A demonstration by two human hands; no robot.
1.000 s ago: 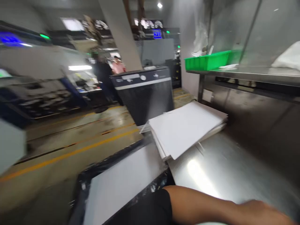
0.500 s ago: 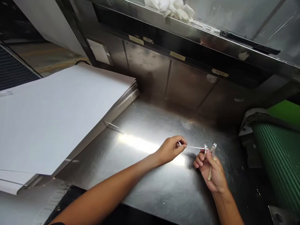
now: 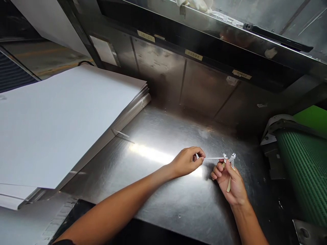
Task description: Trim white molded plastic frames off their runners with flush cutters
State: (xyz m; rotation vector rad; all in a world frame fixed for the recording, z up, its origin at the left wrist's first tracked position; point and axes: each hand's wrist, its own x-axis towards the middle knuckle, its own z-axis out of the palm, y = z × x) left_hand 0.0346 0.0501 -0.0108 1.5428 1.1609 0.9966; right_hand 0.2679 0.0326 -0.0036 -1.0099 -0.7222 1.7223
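Observation:
A thin white plastic stick [image 3: 214, 158] stretches between my two hands above the metal table. Its left end is pinched in the fingers of my left hand [image 3: 189, 160]. The right end, a small white knobbed piece, touches the fingertips of my right hand [image 3: 231, 182]. That same hand is closed around pliers [image 3: 232, 158] with pale handles; their metal jaws point up, just right of the knobbed piece, and one handle hangs below the fingers.
A stack of large white sheets [image 3: 66, 115] covers the left of the metal table [image 3: 158, 197]. At the right stands a green ribbed conveyor belt [image 3: 301, 163]. Behind rises a metal panel, with a ledge above holding white gloves [image 3: 196, 4] and a black bar [image 3: 278, 36].
The view has shifted slightly. Both hands keep nearly the same pose, and the white stick now lies more level between them.

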